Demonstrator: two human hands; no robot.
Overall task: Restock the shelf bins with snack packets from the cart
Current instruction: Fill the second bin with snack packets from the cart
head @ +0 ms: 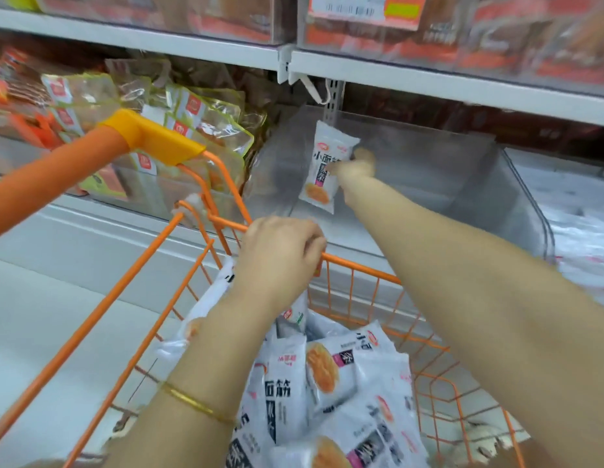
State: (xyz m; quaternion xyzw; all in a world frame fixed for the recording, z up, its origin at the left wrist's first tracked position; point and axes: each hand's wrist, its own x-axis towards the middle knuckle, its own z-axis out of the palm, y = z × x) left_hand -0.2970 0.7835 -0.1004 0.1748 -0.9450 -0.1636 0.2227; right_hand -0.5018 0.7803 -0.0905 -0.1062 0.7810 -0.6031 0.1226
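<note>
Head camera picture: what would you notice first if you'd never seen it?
The bright orange cart fills the lower left, with white snack packets heaped inside. Above it, the right hand holds one white packet up inside a clear shelf bin.

Head-worn view looks forward-down, close over cart (57, 173), facing shelf (428, 79).
</note>
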